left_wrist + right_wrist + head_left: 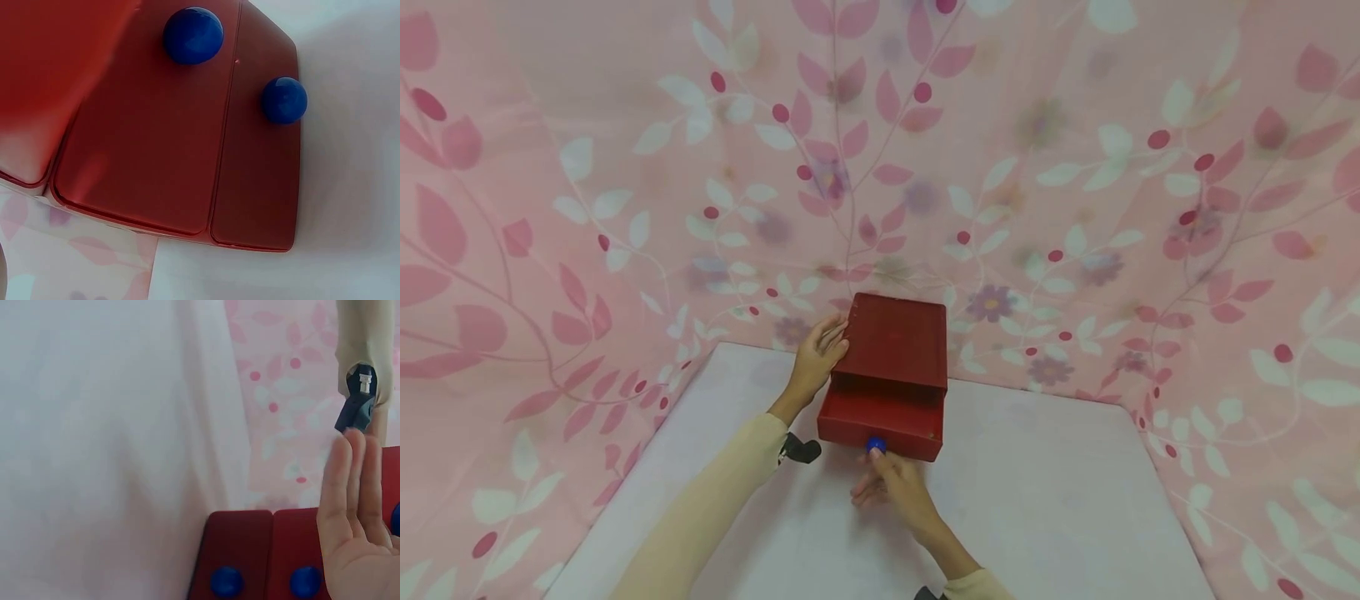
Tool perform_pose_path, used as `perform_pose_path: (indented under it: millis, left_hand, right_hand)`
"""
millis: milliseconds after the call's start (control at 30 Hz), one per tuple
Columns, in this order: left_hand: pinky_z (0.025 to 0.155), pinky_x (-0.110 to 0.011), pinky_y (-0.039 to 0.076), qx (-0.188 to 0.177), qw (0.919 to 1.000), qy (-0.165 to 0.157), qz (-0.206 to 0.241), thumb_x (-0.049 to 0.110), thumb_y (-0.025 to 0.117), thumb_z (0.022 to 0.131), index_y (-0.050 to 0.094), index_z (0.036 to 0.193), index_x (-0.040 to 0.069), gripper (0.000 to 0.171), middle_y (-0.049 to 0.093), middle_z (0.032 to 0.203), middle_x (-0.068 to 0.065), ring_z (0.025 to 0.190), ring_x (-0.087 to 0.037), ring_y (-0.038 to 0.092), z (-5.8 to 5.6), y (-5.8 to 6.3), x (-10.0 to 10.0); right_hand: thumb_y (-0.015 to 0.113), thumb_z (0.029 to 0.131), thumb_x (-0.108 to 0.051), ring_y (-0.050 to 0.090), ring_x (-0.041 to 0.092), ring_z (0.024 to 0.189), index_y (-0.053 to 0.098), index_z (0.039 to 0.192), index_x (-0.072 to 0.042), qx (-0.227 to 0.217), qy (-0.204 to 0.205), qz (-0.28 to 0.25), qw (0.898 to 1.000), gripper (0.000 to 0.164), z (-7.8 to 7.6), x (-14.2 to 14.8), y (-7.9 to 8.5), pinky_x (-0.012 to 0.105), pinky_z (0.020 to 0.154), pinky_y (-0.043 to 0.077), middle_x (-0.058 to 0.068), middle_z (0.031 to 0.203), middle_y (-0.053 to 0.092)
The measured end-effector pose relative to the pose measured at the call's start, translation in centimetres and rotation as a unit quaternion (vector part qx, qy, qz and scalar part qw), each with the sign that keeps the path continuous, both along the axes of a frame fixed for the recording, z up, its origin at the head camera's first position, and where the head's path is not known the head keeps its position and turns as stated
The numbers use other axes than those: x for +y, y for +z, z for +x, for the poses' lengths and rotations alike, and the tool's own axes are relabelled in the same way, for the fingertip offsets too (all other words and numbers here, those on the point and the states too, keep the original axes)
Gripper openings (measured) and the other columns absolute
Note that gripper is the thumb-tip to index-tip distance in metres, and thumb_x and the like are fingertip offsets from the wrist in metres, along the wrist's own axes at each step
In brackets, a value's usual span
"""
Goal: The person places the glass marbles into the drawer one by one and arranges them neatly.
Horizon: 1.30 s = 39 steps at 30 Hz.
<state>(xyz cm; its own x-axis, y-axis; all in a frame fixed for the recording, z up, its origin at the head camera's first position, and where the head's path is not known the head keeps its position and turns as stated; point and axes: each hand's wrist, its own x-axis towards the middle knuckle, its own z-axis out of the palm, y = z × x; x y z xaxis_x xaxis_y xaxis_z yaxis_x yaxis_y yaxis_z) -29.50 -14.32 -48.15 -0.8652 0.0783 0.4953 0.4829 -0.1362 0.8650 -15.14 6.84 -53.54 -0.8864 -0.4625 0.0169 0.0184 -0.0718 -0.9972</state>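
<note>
A red drawer cabinet [898, 342] stands on the white table, its top drawer [880, 432] pulled out toward me. The visible part of that drawer's inside is plain red. My left hand [820, 354] rests against the cabinet's left side, fingers fairly straight along its upper edge. At the drawer front, my right hand [902, 487] pinches the blue knob [876, 446] by thumb and forefinger; its other fingers [337, 481] extend straight. Two lower drawers show blue round knobs, a middle knob [194, 35] and a bottom knob [284, 100], both drawers flush with the cabinet.
The white table [1045, 492] spreads around the cabinet. Pink leaf-patterned cloth [1037, 208] hangs behind and along both sides, close to the cabinet's back. A dark wrist camera [801, 450] juts from the left sleeve near the drawer's left corner.
</note>
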Motion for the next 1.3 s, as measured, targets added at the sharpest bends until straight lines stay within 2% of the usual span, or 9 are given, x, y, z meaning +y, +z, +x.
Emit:
perform_pose_path:
  millis: [167, 267, 500, 633, 867, 1000, 1100, 1200, 1300]
  left_hand:
    - [0.116, -0.044, 0.03, 0.001, 1.0, -0.001, -0.002, -0.003, 0.059, 0.095, 0.033, 0.145, -0.008, 0.057, 0.036, 0.148, -0.026, 0.138, -0.042, 0.032, -0.1, 0.2, 0.0]
    - [0.116, -0.042, 0.031, -0.004, 1.0, -0.002, -0.005, -0.003, 0.059, 0.095, 0.033, 0.146, -0.007, 0.057, 0.036, 0.149, -0.025, 0.139, -0.04, 0.032, -0.1, 0.2, -0.1]
    - [0.116, -0.042, 0.03, -0.002, 1.0, -0.003, -0.004, -0.004, 0.058, 0.095, 0.033, 0.146, -0.008, 0.057, 0.036, 0.149, -0.026, 0.139, -0.041, 0.032, -0.1, 0.0, -0.1]
    - [0.116, -0.045, 0.029, 0.0, 1.0, -0.004, -0.002, -0.004, 0.058, 0.095, 0.033, 0.146, -0.007, 0.056, 0.036, 0.149, -0.026, 0.139, -0.042, 0.031, -0.1, 0.0, -0.1]
    - [0.116, -0.046, 0.029, -0.006, 1.0, -0.001, -0.006, -0.002, 0.058, 0.096, 0.033, 0.146, -0.007, 0.057, 0.035, 0.149, -0.026, 0.139, -0.042, 0.031, 0.2, -0.1, -0.1]
    - [0.116, -0.045, 0.029, -0.009, 0.9999, -0.002, -0.007, -0.002, 0.058, 0.096, 0.033, 0.146, -0.007, 0.057, 0.036, 0.149, -0.026, 0.139, -0.042, 0.031, 0.3, -0.1, 0.0]
    - [0.116, -0.042, 0.03, -0.012, 0.9999, -0.002, -0.006, -0.001, 0.058, 0.096, 0.033, 0.147, -0.006, 0.057, 0.036, 0.149, -0.025, 0.139, -0.041, 0.031, 0.3, -0.1, 0.0]
    - [0.116, -0.04, 0.03, -0.013, 0.9999, -0.002, -0.003, -0.001, 0.059, 0.096, 0.033, 0.146, -0.006, 0.057, 0.036, 0.149, -0.025, 0.14, -0.041, 0.031, 0.2, -0.1, 0.0]
    - [0.116, -0.041, 0.03, -0.011, 0.9999, -0.001, 0.0, -0.002, 0.058, 0.096, 0.033, 0.146, -0.008, 0.057, 0.036, 0.148, -0.026, 0.139, -0.042, 0.031, 0.2, -0.1, 0.1]
  right_hand:
    - [0.04, 0.105, -0.041, 0.07, 0.036, 0.077, 0.061, 0.113, 0.01, 0.009, -0.019, -0.025, 0.999, 0.056, -0.1, -0.3, 0.3, 0.06, 0.076, 0.057, 0.034, 0.087, 0.065]
    - [0.041, 0.105, -0.041, 0.07, 0.031, 0.074, 0.062, 0.11, 0.011, -0.001, -0.032, -0.031, 0.999, 0.056, 0.0, -0.4, 0.4, 0.055, 0.075, 0.059, 0.032, 0.085, 0.066]
    - [0.042, 0.105, -0.039, 0.071, 0.029, 0.07, 0.06, 0.104, 0.019, -0.002, -0.059, -0.023, 0.998, 0.061, -0.2, -0.7, 0.7, 0.048, 0.071, 0.062, 0.029, 0.079, 0.067]
    - [0.042, 0.105, -0.038, 0.071, 0.028, 0.07, 0.059, 0.101, 0.02, -0.002, -0.061, -0.016, 0.998, 0.061, -0.4, -0.5, 0.7, 0.051, 0.072, 0.061, 0.027, 0.078, 0.068]
    - [0.041, 0.107, -0.028, 0.071, 0.031, 0.068, 0.064, 0.09, 0.011, -0.004, -0.056, -0.006, 0.998, 0.048, -0.6, -0.2, 1.3, 0.049, 0.071, 0.061, 0.029, 0.076, 0.068]
    - [0.041, 0.107, -0.025, 0.07, 0.035, 0.07, 0.063, 0.091, 0.016, 0.005, -0.05, 0.007, 0.999, 0.049, -0.1, -0.1, 2.6, 0.046, 0.071, 0.062, 0.029, 0.077, 0.068]
    - [0.042, 0.107, -0.025, 0.07, 0.036, 0.07, 0.064, 0.09, 0.015, 0.014, -0.051, 0.013, 0.999, 0.049, 0.1, -0.1, 3.4, 0.044, 0.071, 0.062, 0.029, 0.077, 0.068]
    - [0.043, 0.107, -0.025, 0.07, 0.035, 0.069, 0.064, 0.088, 0.013, 0.016, -0.052, 0.013, 0.998, 0.047, -0.1, 0.0, 3.6, 0.043, 0.07, 0.062, 0.029, 0.077, 0.068]
    - [0.042, 0.107, -0.024, 0.071, 0.032, 0.068, 0.062, 0.09, 0.017, 0.015, -0.053, 0.012, 0.998, 0.048, -0.2, 0.0, 3.5, 0.043, 0.07, 0.062, 0.028, 0.076, 0.068]
